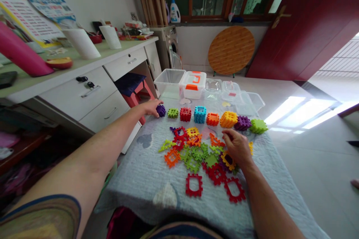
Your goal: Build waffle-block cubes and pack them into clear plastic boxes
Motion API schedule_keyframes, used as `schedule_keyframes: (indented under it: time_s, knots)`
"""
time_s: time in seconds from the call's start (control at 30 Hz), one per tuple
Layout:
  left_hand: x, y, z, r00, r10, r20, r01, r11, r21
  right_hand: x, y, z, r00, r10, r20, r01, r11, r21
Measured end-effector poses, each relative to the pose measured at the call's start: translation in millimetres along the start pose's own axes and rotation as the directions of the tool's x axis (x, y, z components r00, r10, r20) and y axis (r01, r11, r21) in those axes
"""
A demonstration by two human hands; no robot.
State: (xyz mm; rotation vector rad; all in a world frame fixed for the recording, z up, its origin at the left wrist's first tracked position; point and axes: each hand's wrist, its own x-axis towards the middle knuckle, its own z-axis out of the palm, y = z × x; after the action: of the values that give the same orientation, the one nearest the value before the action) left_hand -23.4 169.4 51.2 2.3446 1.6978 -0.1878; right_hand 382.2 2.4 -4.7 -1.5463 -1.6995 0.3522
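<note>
At the left end of a row of stacked plastic building tiles, my left hand [153, 107] has its fingers closed round a small dark purple stack [160, 110]. My right hand [237, 145] is over the right side of a loose pile, fingers curled together; whether anything is between them is hidden. Close to it lie an orange triangular tile [216, 140] and a yellow frame tile [228, 161]. The pile also has green tiles [200, 151] and red tiles [217, 174]. Nearest me are two red open frames [194, 185].
The row continues with green [173, 112], red [185, 114], blue [200, 114], orange, yellow [229, 119], purple and green stacks. Behind it stand clear plastic boxes [169, 78] and a lidded box with orange latches [193, 84]. A white desk [95, 89] borders the left.
</note>
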Motion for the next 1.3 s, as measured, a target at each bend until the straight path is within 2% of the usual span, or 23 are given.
schedule_keyframes:
  time_s: [0.07,0.13,0.17,0.23,0.3,0.33,0.47,0.57,0.7,0.8,0.9,1.03,1.2,1.3]
  knots:
    - [-7.5,5.1,0.5,0.995,-0.002,-0.104,0.004,1.000,0.023,0.4,-1.4,-0.7,1.000,0.002,-0.003,-0.002,1.000,0.004]
    - [-21.0,14.1,1.6,0.966,0.036,-0.256,-0.030,0.999,0.024,0.8,-3.0,-1.6,1.000,0.001,-0.005,-0.001,1.000,0.011]
    - [-30.2,20.5,3.0,0.938,0.059,-0.342,-0.056,0.998,0.019,0.8,-3.8,-2.1,1.000,-0.002,-0.005,0.002,1.000,0.013]
    - [-52.9,36.7,8.8,0.855,0.086,-0.512,-0.101,0.995,-0.002,0.8,-5.5,-2.9,1.000,-0.009,-0.006,0.009,1.000,0.010]
    - [-78.9,57.1,20.4,0.787,0.063,-0.613,-0.120,0.991,-0.053,0.5,-7.4,-3.4,1.000,-0.017,-0.009,0.017,1.000,0.005]
    - [-92.1,68.2,28.5,0.772,0.055,-0.633,-0.139,0.987,-0.084,0.2,-8.4,-3.6,1.000,-0.022,-0.011,0.022,1.000,0.004]
    - [-136.9,113.6,68.4,0.782,0.123,-0.611,-0.279,0.946,-0.166,-1.5,-11.8,-3.6,0.999,-0.038,-0.007,0.038,0.999,0.015]
    - [-157.0,143.8,89.7,0.802,0.189,-0.566,-0.355,0.914,-0.198,-2.6,-12.8,-2.7,0.999,-0.049,0.011,0.049,0.999,0.023]
    - [-164.2,169.5,94.5,0.825,0.307,-0.475,-0.417,0.898,-0.143,-2.7,-12.1,-1.5,0.998,-0.054,0.033,0.053,0.998,0.024]
    - [-160.4,174.7,90.1,0.856,0.344,-0.387,-0.418,0.900,-0.125,-2.4,-11.0,-1.5,0.998,-0.050,0.031,0.049,0.998,0.032]
    - [-156.8,173.4,87.3,0.870,0.349,-0.349,-0.415,0.899,-0.136,-2.1,-9.9,-1.7,0.998,-0.049,0.027,0.048,0.998,0.043]
    - [-157.7,172.2,91.3,0.835,0.356,-0.419,-0.448,0.883,-0.144,-1.8,-9.4,-1.2,0.998,-0.058,0.036,0.056,0.997,0.045]
    - [-162.5,173.1,105.9,0.741,0.279,-0.611,-0.429,0.896,-0.111,-1.7,-9.4,0.1,0.997,-0.057,0.045,0.055,0.997,0.046]
    - [-165.1,172.1,110.9,0.698,0.236,-0.676,-0.399,0.912,-0.095,-1.8,-9.6,0.8,0.997,-0.060,0.049,0.058,0.997,0.044]
